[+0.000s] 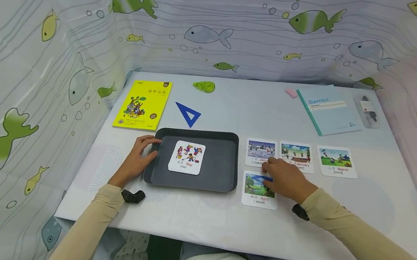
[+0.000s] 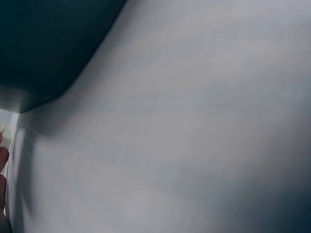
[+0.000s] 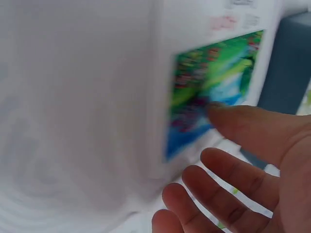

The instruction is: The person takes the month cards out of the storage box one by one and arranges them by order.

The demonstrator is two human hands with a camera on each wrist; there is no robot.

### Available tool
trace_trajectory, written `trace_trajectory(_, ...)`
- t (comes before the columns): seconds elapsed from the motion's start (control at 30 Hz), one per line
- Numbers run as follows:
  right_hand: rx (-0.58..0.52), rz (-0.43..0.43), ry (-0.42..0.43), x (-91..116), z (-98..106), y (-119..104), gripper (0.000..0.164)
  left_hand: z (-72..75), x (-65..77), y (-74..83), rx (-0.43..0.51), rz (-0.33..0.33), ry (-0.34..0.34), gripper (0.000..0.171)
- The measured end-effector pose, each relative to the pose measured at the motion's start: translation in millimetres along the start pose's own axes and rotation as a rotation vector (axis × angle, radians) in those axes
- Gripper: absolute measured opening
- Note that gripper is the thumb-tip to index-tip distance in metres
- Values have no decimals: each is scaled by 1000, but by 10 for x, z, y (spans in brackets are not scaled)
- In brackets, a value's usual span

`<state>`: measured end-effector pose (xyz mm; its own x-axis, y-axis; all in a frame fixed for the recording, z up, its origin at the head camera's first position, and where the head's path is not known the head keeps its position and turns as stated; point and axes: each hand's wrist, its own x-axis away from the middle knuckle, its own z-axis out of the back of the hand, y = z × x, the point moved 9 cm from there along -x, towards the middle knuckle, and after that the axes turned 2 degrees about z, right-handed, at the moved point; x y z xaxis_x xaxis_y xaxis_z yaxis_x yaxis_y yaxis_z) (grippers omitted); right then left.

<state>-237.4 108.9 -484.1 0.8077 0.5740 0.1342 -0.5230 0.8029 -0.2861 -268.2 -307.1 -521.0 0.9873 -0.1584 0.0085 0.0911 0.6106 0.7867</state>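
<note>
On the dark grey tray [image 1: 220, 165] lies a white picture card marked May [image 1: 186, 157]. My left hand [image 1: 138, 156] rests at the tray's left rim, thumb and forefinger reaching over the edge. My right hand [image 1: 285, 178] is over the April card [image 1: 259, 194], its thumb [image 3: 248, 126] at the picture and its other fingers loosely bent. Above it lie the January card [image 1: 261, 149], the February card [image 1: 296, 152] and the March card [image 1: 337, 161] in a row; the hand partly covers the first two. Only fingertips show in the left wrist view.
At the back left are a yellow book [image 1: 144, 104], a blue triangle ruler [image 1: 187, 114] and a green object [image 1: 204, 87]. A pink eraser-like piece [image 1: 291, 93], a light blue notebook [image 1: 330, 111] and a clear packet [image 1: 367, 112] lie at the back right. Fish-patterned curtains surround the table.
</note>
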Motion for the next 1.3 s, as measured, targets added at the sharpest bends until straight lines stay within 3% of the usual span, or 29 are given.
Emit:
trace_trajectory(0.13, -62, 36, 32, -197, 255, -235, 28, -14, -3, -24, 5, 7, -5, 39)
trace_trajectory(0.3, -136, 151, 55, -702, 578, -848, 23, -16, -18, -67, 8, 29, -6, 39)
trace_trajectory(0.4, -123, 191, 10, -1044, 515, -1185, 28, -6, -15, -72, 16, 24, -6, 40)
trace_trajectory(0.53, -38, 188, -96, -1360, 263, -1448, 42, -4, -9, -67, 26, 17, -6, 40)
trace_trajectory(0.73, 30, 136, -104, -1571, 50, -1522, 43, 10, -22, -75, 13, 22, 6, 39)
trace_trajectory(1.0, 29, 64, -79, -1618, -105, -1387, 36, -7, -28, -43, 6, 14, -5, 39)
trace_trajectory(1.3, -4, 98, -9, -1634, -34, -1387, 65, 18, -19, -36, 9, -4, 3, 39)
